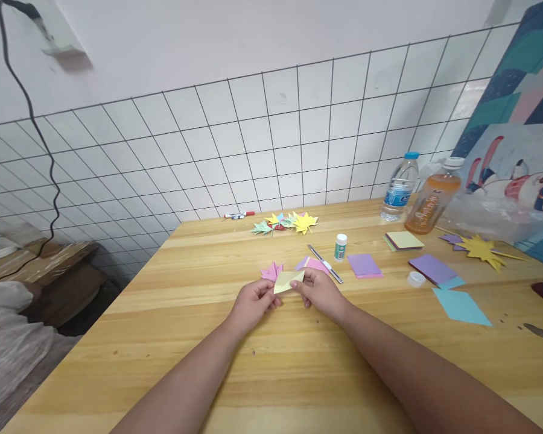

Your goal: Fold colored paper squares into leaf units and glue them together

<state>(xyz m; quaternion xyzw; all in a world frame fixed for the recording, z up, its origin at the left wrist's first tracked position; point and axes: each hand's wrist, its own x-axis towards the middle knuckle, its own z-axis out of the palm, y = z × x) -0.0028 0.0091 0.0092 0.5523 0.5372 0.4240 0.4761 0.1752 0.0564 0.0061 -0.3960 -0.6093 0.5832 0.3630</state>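
Between both hands is a small pale yellow sheet of paper (288, 281), held a little above the wooden table. My left hand (252, 303) pinches its left corner. The right edge is gripped by my right hand (317, 291), thumb on top. Just behind the sheet lies a pink folded paper piece (271, 270), partly covered by it. Beyond my right hand are a pink and purple paper (311, 263) and a slim utility knife (326, 264). A small white glue bottle (340, 248) stands upright farther back.
Purple square papers (364, 265), a white cap (415, 278) and a blue sheet (462, 306) lie to the right. Behind them stand a water bottle (399, 188) and an orange drink bottle (433, 199). Folded paper leaves (294, 222) and markers (239, 214) rest near the tiled wall.
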